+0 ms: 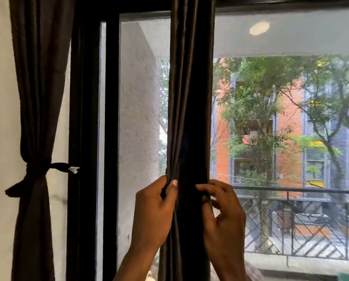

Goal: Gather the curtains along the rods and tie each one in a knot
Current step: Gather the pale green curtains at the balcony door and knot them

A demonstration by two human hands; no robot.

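1. The gathered dark curtain hangs mid-view, running from 12 to 6 o'clock.
2. The left hand pinches its 9 o'clock edge; the right hand curls round its 3 o'clock edge.
3. At 9 o'clock, a tied curtain hangs beside the black window frame.

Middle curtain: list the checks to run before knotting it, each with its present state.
1. Middle curtain gathered into a narrow bunch: ok.
2. Left hand grips its left folds: ok.
3. Right hand grips its right edge: ok.
4. Knot in it: not ok, none visible.
5. Left curtain cinched at mid-height: ok.
6. Its top end gathered: cannot tell, above the frame.
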